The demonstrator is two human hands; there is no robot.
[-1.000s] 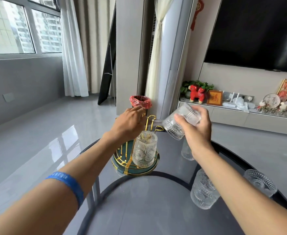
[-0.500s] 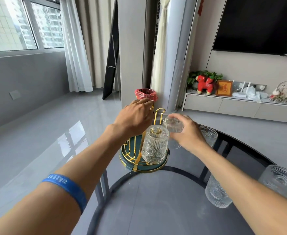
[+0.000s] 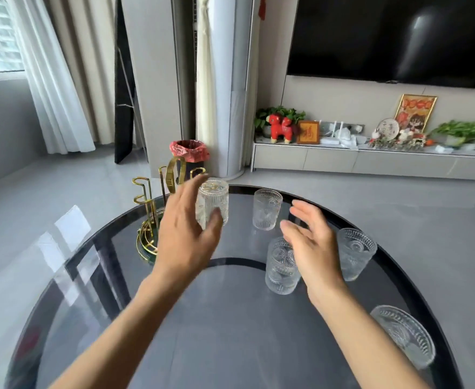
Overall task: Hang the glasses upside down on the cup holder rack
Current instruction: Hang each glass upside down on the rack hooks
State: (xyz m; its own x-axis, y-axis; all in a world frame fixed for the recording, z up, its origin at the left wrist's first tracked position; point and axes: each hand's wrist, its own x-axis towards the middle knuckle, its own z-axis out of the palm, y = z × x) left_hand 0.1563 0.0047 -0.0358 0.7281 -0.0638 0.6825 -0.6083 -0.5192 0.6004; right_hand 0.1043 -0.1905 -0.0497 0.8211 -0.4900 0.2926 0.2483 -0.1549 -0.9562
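The gold wire cup rack (image 3: 146, 220) on a green base stands at the table's far left. One ribbed glass (image 3: 213, 202) hangs on it upside down. My left hand (image 3: 186, 237) hovers in front of the rack with fingers spread, its thumb overlapping that glass and hiding part of the rack. My right hand (image 3: 312, 245) is open over the table, holding nothing. Upright glasses stand loose: one just left of my right hand (image 3: 281, 268), one at the back (image 3: 267, 209), one to the right (image 3: 355, 254), and one near the right edge (image 3: 404, 341).
The dark oval glass table (image 3: 230, 346) fills the foreground. Beyond its far edge are a bin with a red bag (image 3: 188, 153), a white column unit (image 3: 232, 122) and a low TV cabinet (image 3: 343, 161) with ornaments.
My right hand has let go of the glass it carried and drawn back to the right, open. My left hand has come off the rack's top. The view has swung right.
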